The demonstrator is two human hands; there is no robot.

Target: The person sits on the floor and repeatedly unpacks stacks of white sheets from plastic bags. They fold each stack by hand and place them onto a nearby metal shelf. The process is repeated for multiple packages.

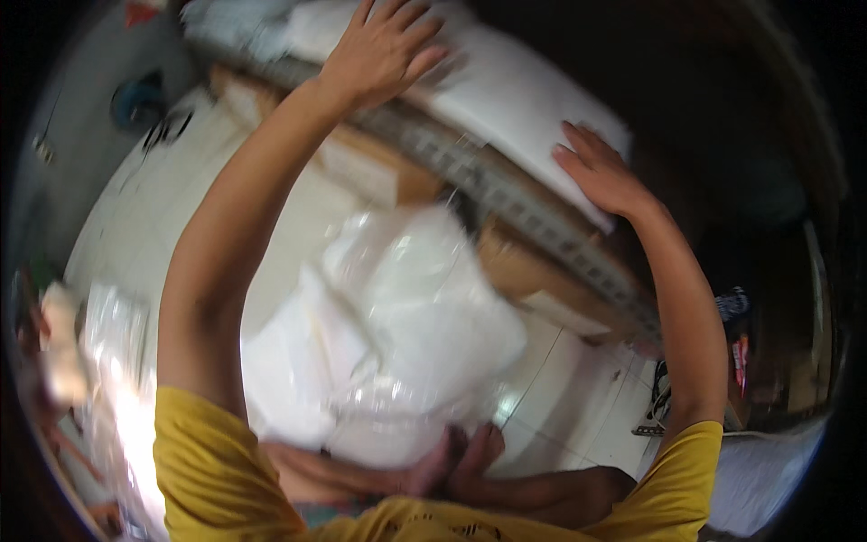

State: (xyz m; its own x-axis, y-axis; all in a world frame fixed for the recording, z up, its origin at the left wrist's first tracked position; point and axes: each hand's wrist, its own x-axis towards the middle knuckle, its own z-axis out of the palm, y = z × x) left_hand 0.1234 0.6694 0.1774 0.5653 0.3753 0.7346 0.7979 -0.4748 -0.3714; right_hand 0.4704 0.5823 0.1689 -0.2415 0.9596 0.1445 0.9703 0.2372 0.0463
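Overhead, left hand point(384, 50) and right hand point(601, 172), fingers spread flat, pressing white plastic-wrapped bundle point(515, 90) on metal shelf point(506, 194); clear bags of white goods point(406, 316) below.

Dim, motion blur, fisheye edges, glare lower-left

**A:** How are the person's arms lying?

**B:** Both are reaching up and away from the body, bare below short yellow sleeves. The left arm is stretching long and nearly straight; the right arm is bending a little at the elbow.

**A:** And the hands?

**B:** The left hand point(384, 50) is lying palm down, fingers point(411, 27) spreading loosely, slightly blurred. The right hand point(601, 172) is also pressing flat, palm down, its fingers point(578, 144) lying together and pointing up-left. Neither hand is closing around anything.
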